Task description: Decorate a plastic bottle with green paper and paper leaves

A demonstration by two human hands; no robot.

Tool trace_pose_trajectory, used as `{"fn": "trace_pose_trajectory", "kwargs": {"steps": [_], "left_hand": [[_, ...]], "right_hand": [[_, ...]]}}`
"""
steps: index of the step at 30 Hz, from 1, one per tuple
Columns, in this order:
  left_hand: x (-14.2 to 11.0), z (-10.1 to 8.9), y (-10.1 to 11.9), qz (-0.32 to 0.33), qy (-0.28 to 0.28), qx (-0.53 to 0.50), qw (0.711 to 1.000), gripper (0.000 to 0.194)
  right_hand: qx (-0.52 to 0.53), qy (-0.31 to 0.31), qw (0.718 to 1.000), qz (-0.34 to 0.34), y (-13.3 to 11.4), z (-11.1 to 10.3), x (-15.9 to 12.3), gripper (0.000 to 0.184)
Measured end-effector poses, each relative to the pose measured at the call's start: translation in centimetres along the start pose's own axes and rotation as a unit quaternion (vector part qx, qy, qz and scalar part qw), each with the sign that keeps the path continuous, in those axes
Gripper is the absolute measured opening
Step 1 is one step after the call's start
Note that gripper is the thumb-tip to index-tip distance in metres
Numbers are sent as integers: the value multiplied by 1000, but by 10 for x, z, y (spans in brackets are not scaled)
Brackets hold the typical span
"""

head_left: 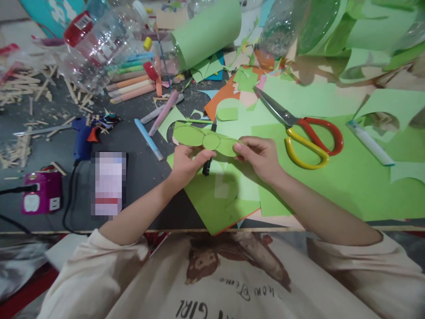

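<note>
Glue gun (82, 136) on the dark desk (146, 195), phone (110, 184) near it, purple power block (41, 193), scattered wooden sticks (23, 88), coloured rods (136, 87), clear bottle (105, 49)

The paper cutout (211, 141) is green with dark outlines, the scissor handles (314, 139) red and yellow.

Passage exists low over the green sheet (352, 190); scissors (292, 118) obstruct near the right hand (260, 155); bottles (108, 44) bar the back.

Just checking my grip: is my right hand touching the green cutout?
Touching: the head view shows the right hand pinching one end of the green cutout, thumb on top.
</note>
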State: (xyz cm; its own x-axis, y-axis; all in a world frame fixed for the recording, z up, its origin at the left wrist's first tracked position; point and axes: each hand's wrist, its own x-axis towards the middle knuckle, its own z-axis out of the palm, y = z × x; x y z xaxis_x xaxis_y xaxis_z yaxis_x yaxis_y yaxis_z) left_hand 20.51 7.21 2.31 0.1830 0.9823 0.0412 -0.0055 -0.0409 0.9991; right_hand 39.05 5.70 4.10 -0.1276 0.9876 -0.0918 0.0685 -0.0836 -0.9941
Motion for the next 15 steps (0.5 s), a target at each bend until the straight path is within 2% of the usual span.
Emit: {"fn": "trace_pose_trajectory", "kwargs": {"steps": [3,8,11,15], "left_hand": [[-2,1,6,-37,4,48,998,49],[5,1,6,-48,65,20,997,53],[6,1,5,-43,43,29,998,51],[3,0,5,-24,10,81,996,45]], "right_hand": [[-30,-32,999,-17,1,-1,1,53],[-117,-123,983,-74,6,-3,5,54],[-152,-150,972,-98,7,-3,5,49],[-106,-155,980,-70,7,-3,4,39]]}}
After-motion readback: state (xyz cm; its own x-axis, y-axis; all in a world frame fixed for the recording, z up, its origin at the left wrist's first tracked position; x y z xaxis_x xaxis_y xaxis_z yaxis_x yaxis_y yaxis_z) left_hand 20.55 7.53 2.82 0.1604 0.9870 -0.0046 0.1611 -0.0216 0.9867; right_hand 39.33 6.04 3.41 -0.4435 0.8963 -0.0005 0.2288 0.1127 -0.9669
